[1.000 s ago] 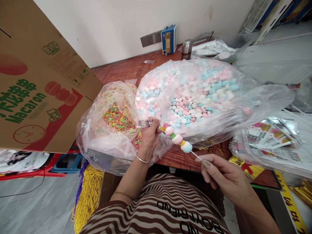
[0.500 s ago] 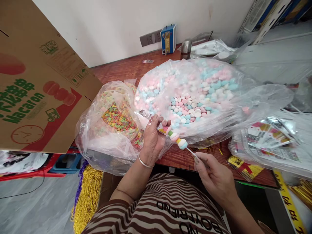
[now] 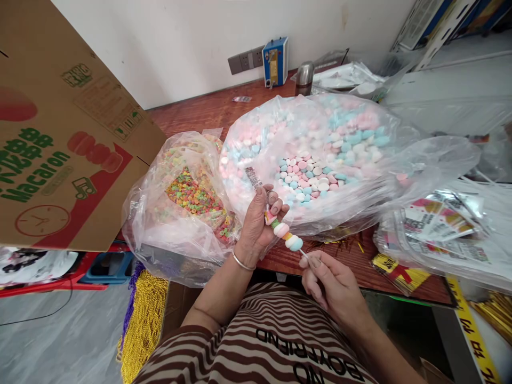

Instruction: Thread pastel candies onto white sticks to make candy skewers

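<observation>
A skewer of pastel marshmallow candies (image 3: 282, 230), with rounded pink, white and blue pieces and small orange and green bits between, slants between my hands. My left hand (image 3: 258, 221) is closed around its upper end and a small clear plastic wrapper (image 3: 253, 177), whose barcode end sticks out above my fingers. How much of the candy lies inside the wrapper I cannot tell. My right hand (image 3: 334, 280) pinches the thin white stick (image 3: 304, 254) just below the lowest, blue candy. Beyond my hands lies a big clear bag of pink, white and blue candies (image 3: 310, 178).
Left of it sits an open plastic bag of small colourful rings (image 3: 194, 194). A tall Macaron carton (image 3: 92, 160) stands at far left. Flat printed wrappers (image 3: 440, 218) lie at right, near yellow packets (image 3: 400, 273). A thermos (image 3: 305, 79) and blue box (image 3: 275, 63) stand behind.
My right hand has moved left and closer to my left hand, still on the stick. The wrapper's barcode end has swung from pointing left to more upright, and the skewer tilts more steeply.
</observation>
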`<state>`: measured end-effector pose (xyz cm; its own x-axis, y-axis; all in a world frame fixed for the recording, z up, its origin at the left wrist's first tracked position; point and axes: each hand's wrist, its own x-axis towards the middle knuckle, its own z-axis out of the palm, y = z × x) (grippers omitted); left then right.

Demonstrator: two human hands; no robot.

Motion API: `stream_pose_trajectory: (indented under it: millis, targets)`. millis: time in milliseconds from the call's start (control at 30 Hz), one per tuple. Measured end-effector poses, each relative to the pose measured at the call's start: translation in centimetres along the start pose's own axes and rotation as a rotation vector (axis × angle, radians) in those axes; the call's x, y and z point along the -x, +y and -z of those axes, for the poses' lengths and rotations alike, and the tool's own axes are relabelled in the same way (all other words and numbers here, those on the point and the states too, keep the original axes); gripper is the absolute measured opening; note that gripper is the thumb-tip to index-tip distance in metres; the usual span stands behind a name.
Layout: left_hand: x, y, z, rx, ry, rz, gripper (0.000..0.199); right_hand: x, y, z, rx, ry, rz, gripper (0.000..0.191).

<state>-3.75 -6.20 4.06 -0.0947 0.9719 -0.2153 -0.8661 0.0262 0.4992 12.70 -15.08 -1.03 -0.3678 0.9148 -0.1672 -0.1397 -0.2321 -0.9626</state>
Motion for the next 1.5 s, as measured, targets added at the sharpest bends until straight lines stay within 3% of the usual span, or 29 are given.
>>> stream_pose_trajectory:
  millis: [67, 133, 200, 333, 400, 633, 733, 867, 967, 1033, 1200, 1300, 1367, 1400, 1500]
  targets:
    - [0.1, -0.2, -0.1, 0.005, -0.016, 0.021, 0.02, -0.2, 0.2, -0.7, -0.196, -0.014, -0.093, 0.035]
    - [0.3, -0.7, -0.2, 0.004, -0.018, 0.038, 0.02, -0.5, 0.4, -1.3, -0.179, 0.014, -0.069, 0.034]
    - [0.6, -1.3, -0.4, -0.001, -0.011, 0.055, 0.022, -1.0, 0.8, -1.4, 0.077, 0.112, 0.104, 0.029]
    - [1.1, -2.4, -0.2, -0.043, 0.042, 0.079, 0.03, -2.0, 1.8, -0.8, 0.782, 0.368, 0.663, 0.017]
    - [0.9, -2.2, 0.1, -0.074, 0.078, 0.064, 0.031, -2.4, 2.2, -0.3, 0.946, 0.415, 0.791, 0.016]
    - [-0.6, 0.2, 0.7, -0.065, 0.064, -0.02, 0.021, -2.8, 1.9, 0.3, 0.99, 0.395, 0.841, 0.013]
    - [-0.5, -0.4, 0.1, -0.062, 0.051, 0.02, 0.015, -3.0, 1.7, 0.1, 1.081, 0.415, 0.933, 0.016]
    - [0.3, -2.5, -0.7, -0.066, 0.17, -0.023, 0.016, -3.5, 1.9, -0.2, 1.233, 0.458, 1.061, 0.029]
    - [0.6, -3.2, -0.7, -0.072, 0.231, -0.002, 0.022, -3.5, 2.0, -0.3, 1.15, 0.446, 0.984, 0.022]
    - [0.4, -2.9, -0.5, -0.059, 0.208, 0.034, 0.022, -3.3, 1.8, -0.3, 0.959, 0.382, 0.787, 0.019]
    - [-0.1, -1.4, 0.3, -0.099, 0.038, 0.059, 0.014, -2.9, 0.6, -0.4, 0.15, 0.117, 0.121, 0.033]
    - [0.0, -1.3, 0.5, -0.133, -0.009, 0.074, 0.014, -2.9, 0.1, -0.7, -0.374, -0.068, -0.134, 0.035]
    - [0.1, -1.4, 0.4, -0.12, -0.02, 0.097, 0.024, -3.0, 0.1, -0.8, -0.497, -0.141, -0.184, 0.033]
    - [0.1, -1.5, 0.3, -0.108, -0.02, 0.112, 0.026, -3.0, 0.1, -0.7, -0.456, -0.142, -0.157, 0.032]
    - [0.1, -1.6, 0.0, -0.086, -0.003, 0.15, 0.027, -3.4, 0.5, 0.0, 0.049, 0.026, 0.129, 0.032]
